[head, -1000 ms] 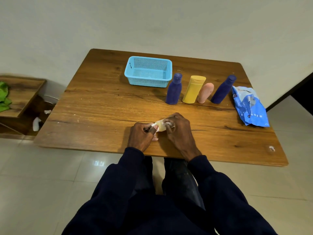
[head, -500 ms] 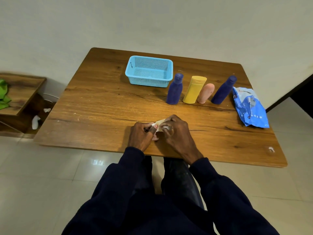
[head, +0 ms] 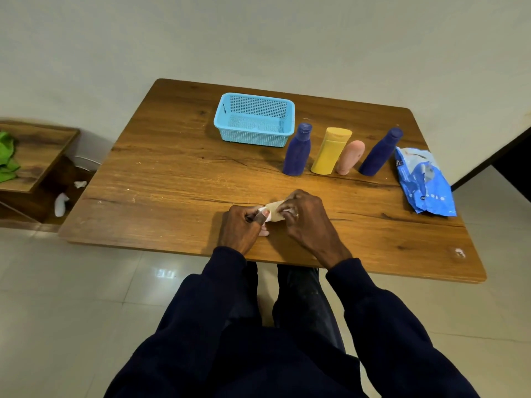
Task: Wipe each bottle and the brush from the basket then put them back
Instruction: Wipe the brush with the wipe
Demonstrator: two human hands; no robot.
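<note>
Both hands meet at the near middle of the wooden table. My right hand pinches a small cream item, apparently the brush, mostly hidden by my fingers. My left hand presses a white wipe against it. The light blue mesh basket stands at the back with nothing seen inside. To its right, upright in a row, are a dark blue bottle, a yellow bottle, a pink bottle and a second dark blue bottle.
A blue packet of wipes lies at the table's right edge. A low wooden side table with a green cloth stands to the left, with white scraps under it. My legs are below the near table edge.
My hands have stayed in place. The fingers have shifted slightly around the cream item and the wipe.
</note>
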